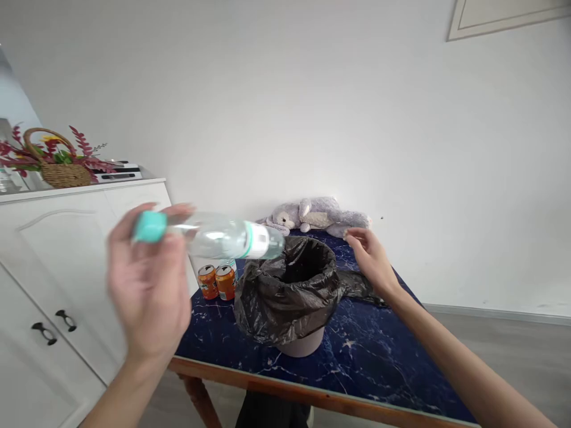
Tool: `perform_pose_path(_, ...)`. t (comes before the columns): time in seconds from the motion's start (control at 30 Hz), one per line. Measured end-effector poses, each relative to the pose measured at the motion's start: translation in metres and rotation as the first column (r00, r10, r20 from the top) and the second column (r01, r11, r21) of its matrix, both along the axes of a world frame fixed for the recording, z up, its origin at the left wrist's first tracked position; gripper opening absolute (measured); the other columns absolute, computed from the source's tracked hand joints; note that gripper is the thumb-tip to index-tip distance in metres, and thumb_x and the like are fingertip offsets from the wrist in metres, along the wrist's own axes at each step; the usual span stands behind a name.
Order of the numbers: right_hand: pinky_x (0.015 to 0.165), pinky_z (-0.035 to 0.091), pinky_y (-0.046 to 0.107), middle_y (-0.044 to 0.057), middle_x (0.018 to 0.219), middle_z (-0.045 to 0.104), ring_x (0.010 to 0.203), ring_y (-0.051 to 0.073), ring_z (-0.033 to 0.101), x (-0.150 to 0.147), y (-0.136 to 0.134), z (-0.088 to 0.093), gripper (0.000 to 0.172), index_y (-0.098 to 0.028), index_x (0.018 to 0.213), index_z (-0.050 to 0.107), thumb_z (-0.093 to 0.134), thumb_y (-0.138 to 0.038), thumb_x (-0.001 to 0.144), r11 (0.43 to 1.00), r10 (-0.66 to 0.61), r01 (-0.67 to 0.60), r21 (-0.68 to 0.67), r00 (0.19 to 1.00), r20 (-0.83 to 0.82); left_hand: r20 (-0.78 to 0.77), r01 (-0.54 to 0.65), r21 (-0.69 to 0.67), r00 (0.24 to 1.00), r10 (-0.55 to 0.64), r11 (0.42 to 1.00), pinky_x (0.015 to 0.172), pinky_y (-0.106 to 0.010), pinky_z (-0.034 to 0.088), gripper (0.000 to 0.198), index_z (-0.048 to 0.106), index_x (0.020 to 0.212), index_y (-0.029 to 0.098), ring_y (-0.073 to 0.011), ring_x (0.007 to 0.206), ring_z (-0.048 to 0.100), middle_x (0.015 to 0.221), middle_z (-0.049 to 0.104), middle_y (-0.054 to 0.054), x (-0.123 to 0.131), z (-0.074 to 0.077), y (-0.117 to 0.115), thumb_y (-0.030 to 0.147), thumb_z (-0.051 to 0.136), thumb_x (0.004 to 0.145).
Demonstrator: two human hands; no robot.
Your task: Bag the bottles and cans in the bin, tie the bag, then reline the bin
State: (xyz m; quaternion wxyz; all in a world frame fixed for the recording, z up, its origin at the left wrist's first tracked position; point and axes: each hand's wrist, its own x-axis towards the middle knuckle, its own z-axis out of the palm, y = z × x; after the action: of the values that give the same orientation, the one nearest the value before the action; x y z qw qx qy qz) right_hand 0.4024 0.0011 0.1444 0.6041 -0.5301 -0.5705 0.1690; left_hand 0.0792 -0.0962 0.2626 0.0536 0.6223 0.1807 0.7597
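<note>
My left hand (pixel 149 285) is raised and blurred, its fingers curled round the neck end of a clear plastic bottle (pixel 223 239) with a teal cap. The bottle lies sideways in the air, its base over the near rim of a bin lined with a black bag (pixel 285 291). My right hand (pixel 372 257) hovers past the bin's right side above the dark blue marbled table (pixel 366 351), fingers loosely curled, with nothing visible in them.
Two orange cans (pixel 217 282) stand on the table left of the bin, with another bottle behind them. A grey plush toy (pixel 319 215) lies at the table's far edge by the wall. A white cabinet (pixel 66 267) with a flower basket (pixel 57 160) stands at the left.
</note>
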Motion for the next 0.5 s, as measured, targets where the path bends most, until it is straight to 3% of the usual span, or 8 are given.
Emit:
perform_pose_path(0.07, 0.113, 0.049, 0.045, 0.015, 0.145, 0.065, 0.135, 0.028, 0.062, -0.013, 0.0, 0.029, 0.05, -0.021, 0.139, 0.054, 0.05, -0.055, 0.102, 0.999, 0.041, -0.045, 0.03, 0.992, 0.119, -0.13, 0.096, -0.098, 0.985, -0.109, 0.99, 0.112, -0.05, 0.059, 0.038, 0.068, 0.131, 0.034, -0.0254, 0.127, 0.07, 0.125, 0.076, -0.004, 0.022, 0.001, 0.012, 0.03, 0.08, 0.096)
perform_pose_path(0.17, 0.117, 0.046, 0.046, 0.017, 0.148, 0.063, 0.139, 0.029, 0.059, -0.038, 0.009, 0.051, 0.055, -0.019, 0.146, 0.05, 0.058, -0.044, 0.097, 0.995, 0.1, -0.098, -0.023, 0.944, 0.313, -0.374, 0.11, -0.299, 0.9, -0.223, 0.948, 0.112, -0.048, 0.059, 0.032, 0.066, 0.126, 0.029, -0.0266, 0.127, 0.07, 0.124, 0.077, -0.006, 0.046, -0.003, 0.03, 0.032, 0.078, 0.096)
perform_pose_path(0.33, 0.114, 0.046, 0.05, 0.022, 0.153, 0.057, 0.143, 0.036, 0.055, -0.07, 0.025, 0.055, 0.061, -0.015, 0.148, 0.049, 0.064, -0.033, 0.092, 0.976, 0.172, -0.061, -0.209, 0.804, 0.569, -0.613, -0.014, -0.476, 0.722, -0.321, 0.879, 0.105, -0.044, 0.06, 0.026, 0.063, 0.123, 0.028, -0.0262, 0.121, 0.073, 0.128, 0.076, -0.007, 0.049, -0.014, 0.053, 0.04, 0.068, 0.101)
perform_pose_path(0.5, 0.108, 0.048, 0.056, 0.021, 0.144, 0.062, 0.134, 0.041, 0.06, -0.077, 0.02, 0.055, 0.057, -0.017, 0.145, 0.051, 0.065, -0.032, 0.091, 0.943, 0.23, 0.029, -0.33, 0.66, 0.716, -0.779, -0.234, -0.469, 0.565, -0.273, 0.852, 0.094, -0.041, 0.061, 0.02, 0.068, 0.117, 0.03, -0.0273, 0.109, 0.075, 0.122, 0.078, -0.005, 0.02, -0.026, 0.066, 0.036, 0.062, 0.099)
